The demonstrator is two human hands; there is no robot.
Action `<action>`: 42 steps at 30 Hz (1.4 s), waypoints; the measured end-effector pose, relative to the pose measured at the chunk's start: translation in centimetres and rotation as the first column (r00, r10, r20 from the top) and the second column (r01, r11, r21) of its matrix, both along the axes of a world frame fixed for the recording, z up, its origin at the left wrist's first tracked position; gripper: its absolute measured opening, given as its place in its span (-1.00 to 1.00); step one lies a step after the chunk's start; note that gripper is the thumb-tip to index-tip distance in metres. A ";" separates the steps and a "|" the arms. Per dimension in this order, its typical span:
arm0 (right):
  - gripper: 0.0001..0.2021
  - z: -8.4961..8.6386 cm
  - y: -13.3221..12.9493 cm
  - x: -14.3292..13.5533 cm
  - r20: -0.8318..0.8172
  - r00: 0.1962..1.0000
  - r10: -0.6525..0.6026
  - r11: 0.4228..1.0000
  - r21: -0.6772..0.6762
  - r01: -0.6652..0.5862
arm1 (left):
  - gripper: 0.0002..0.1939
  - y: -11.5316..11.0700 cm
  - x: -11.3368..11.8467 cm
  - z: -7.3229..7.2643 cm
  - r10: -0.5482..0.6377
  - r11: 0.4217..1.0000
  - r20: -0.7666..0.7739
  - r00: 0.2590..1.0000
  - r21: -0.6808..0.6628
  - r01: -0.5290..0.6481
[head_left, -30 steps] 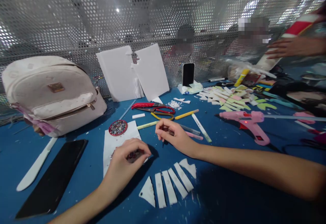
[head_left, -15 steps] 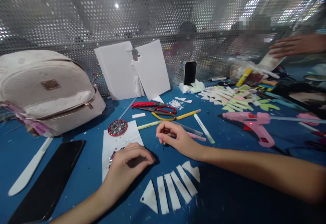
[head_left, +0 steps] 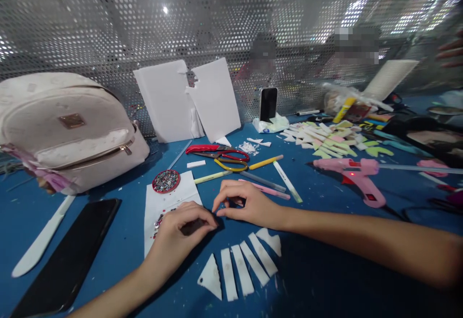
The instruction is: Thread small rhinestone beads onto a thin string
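Observation:
My left hand rests at the right side of a white paper sheet, thumb and fingertips pinched together on something too small to make out. Close beside its fingertips is my right hand, thumb and index curled towards each other; whatever they hold, if anything, is too small to see. Below both hands, several white pieces lie in a fish shape, a holed triangle at the left and a notched tail piece at the right. A red-rimmed dish of beads stands on the sheet near loose beads.
Scissors and markers lie behind my hands. A pink glue gun and cut scraps are at the right. A white knife, dark phone and backpack stand or lie left. A person's hand shows far right.
My right hand has moved left and down to the fingertips of my left hand. The other person's hand has left the white roll and moved right.

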State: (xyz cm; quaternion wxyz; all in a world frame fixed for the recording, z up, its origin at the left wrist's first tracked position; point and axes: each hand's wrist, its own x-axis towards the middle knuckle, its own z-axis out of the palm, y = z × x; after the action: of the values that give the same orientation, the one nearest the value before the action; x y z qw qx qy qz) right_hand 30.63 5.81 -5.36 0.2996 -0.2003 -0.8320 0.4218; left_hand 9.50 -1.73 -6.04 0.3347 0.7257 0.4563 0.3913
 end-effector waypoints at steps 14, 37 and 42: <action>-0.94 -0.2 -0.3 0.1 -0.019 1.000 -0.025 0.996 0.089 0.027 | -0.91 0.0 0.0 -0.1 0.036 0.999 -0.010 0.999 -0.006 -0.036; -0.90 0.2 -0.7 0.3 -0.192 0.972 -0.139 0.976 0.141 0.167 | -0.95 0.1 0.1 -0.1 0.140 0.985 0.067 0.988 -0.115 -0.132; -0.91 0.1 -0.7 0.3 -0.202 0.972 -0.122 0.978 0.142 0.152 | -0.89 0.2 0.0 0.1 0.092 0.996 -0.001 0.996 -0.005 -0.092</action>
State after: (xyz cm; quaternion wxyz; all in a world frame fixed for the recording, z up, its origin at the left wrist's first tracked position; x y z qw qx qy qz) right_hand 30.90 5.11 -5.21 0.4217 -0.1918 -0.8138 0.3508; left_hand 9.54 -1.51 -5.96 0.3182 0.7032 0.4902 0.4050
